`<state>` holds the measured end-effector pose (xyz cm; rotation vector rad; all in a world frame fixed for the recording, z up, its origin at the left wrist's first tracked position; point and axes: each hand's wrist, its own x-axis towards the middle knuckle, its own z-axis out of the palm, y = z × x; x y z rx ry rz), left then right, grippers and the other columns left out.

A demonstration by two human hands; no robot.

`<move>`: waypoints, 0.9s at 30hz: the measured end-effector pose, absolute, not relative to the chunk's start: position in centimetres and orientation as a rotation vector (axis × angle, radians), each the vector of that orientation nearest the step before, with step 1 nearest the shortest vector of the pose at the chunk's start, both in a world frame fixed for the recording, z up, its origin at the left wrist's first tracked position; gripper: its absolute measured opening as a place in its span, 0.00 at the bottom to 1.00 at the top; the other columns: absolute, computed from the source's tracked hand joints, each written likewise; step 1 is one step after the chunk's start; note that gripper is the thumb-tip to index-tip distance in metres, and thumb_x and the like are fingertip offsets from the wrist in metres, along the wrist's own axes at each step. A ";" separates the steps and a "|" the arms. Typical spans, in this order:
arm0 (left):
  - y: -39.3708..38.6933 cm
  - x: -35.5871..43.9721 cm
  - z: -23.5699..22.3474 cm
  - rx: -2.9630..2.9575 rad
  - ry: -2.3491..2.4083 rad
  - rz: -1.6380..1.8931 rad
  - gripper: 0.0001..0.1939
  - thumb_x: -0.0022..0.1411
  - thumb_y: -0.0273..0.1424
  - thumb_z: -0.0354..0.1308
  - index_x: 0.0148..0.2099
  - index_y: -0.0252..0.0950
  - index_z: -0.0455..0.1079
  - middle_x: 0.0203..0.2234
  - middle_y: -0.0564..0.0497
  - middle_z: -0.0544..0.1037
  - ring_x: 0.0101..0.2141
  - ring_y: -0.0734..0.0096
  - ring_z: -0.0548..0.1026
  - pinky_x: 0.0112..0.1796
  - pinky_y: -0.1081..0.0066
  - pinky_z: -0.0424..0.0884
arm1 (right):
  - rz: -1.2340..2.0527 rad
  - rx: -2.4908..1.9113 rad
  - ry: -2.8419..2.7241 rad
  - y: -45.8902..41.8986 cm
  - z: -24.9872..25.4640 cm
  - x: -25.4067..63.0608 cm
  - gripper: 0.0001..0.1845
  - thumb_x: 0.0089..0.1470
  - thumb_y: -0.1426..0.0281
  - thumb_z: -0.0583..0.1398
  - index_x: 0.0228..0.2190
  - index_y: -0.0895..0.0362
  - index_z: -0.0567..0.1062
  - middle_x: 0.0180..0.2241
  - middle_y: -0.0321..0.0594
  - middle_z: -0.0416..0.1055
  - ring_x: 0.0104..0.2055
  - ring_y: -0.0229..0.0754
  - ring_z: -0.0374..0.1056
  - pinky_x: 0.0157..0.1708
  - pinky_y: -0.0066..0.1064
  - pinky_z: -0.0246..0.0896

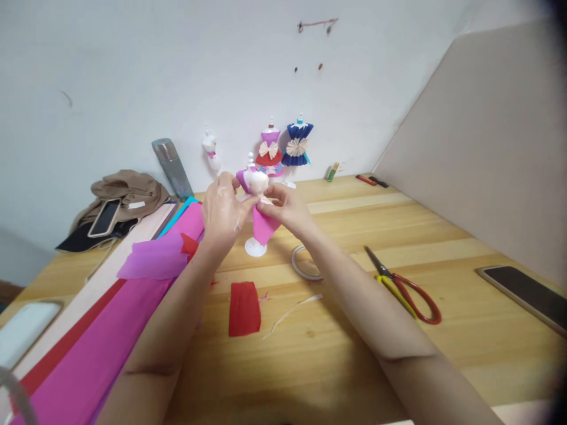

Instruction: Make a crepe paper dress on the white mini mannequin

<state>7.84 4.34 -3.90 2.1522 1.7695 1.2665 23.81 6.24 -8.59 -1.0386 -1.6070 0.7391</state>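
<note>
A miniature white dress form [257, 182] on a round white base [256, 248] stands between my hands, purple paper around one shoulder. My left hand [224, 208] closes on its left side, thumb at the waist. From the other side, my right hand [289, 208] pinches a bright pink piece of crepe paper [264, 228] against the waist, where it hangs like a skirt. Both hands' fingertips partly hide the waist. Closer to me lie a red paper rectangle [244, 309] and a thin pale strip [292, 314]. A roll of tape [303, 264] sits beneath my right forearm.
Scissors [401, 289] and a phone [527, 292] lie on the right. Long crepe paper sheets [106, 330] cover the left, near a cap [97, 233] and bottle [172, 168]. Behind are a plain form [210, 149] and two dressed forms, one red-purple [270, 141], one navy [298, 141].
</note>
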 end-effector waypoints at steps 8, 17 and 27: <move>8.0 6.0 -5.9 1.962 0.969 1.348 0.44 0.51 0.37 0.74 0.67 0.41 0.61 0.60 0.44 0.71 0.56 0.46 0.71 0.54 0.54 0.70 | 0.706 -1.013 -1.681 5.4 -8.1 23.4 0.14 0.49 0.64 0.65 0.38 0.55 0.78 0.44 0.43 0.80 0.50 0.51 0.74 0.54 0.47 0.65; 10.3 2.4 -6.4 1.636 0.444 1.241 0.58 0.39 0.35 0.79 0.70 0.44 0.57 0.31 0.52 0.80 0.35 0.58 0.81 0.42 0.60 0.75 | 0.751 -1.023 -1.525 4.2 -5.3 27.4 0.13 0.52 0.58 0.66 0.37 0.50 0.81 0.45 0.42 0.81 0.52 0.53 0.75 0.53 0.46 0.70; 10.8 -0.2 -9.4 1.515 0.013 1.352 0.67 0.12 0.59 0.75 0.61 0.50 0.64 0.13 0.66 0.55 0.20 0.72 0.62 0.42 0.56 0.72 | 0.785 -0.966 -1.403 3.3 -4.5 28.4 0.14 0.42 0.59 0.70 0.32 0.51 0.82 0.42 0.42 0.82 0.52 0.53 0.75 0.56 0.50 0.68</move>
